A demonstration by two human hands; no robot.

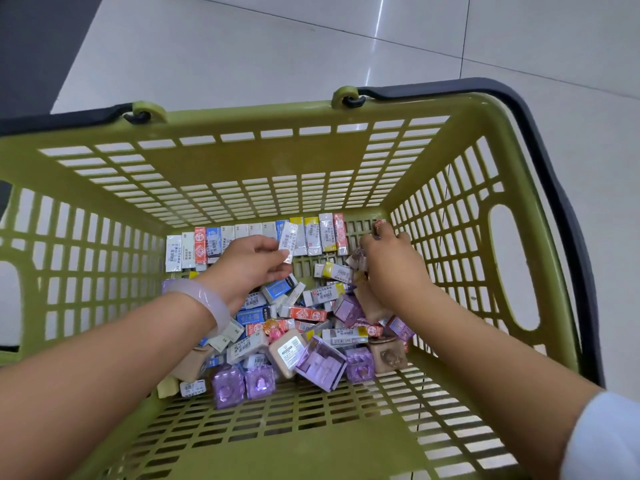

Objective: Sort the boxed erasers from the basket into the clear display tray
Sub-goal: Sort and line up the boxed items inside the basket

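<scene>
Your green basket (242, 161) holds the boxed erasers (301, 313), loose and light. Your left hand (247, 265) pinches a slim white eraser box (288, 242) by its end; your right hand (391, 258) grasps a red one (379, 224). Stiff, glossy: hold the long edges.

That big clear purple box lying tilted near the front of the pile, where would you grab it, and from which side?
The purple box lies tilted atop the pile in the green basket, its broad clear face up and its near edge exposed over bare basket floor. I would come from above and the near side, with the grip across its two short side walls, since neighbours crowd its left, right and far sides.
</scene>
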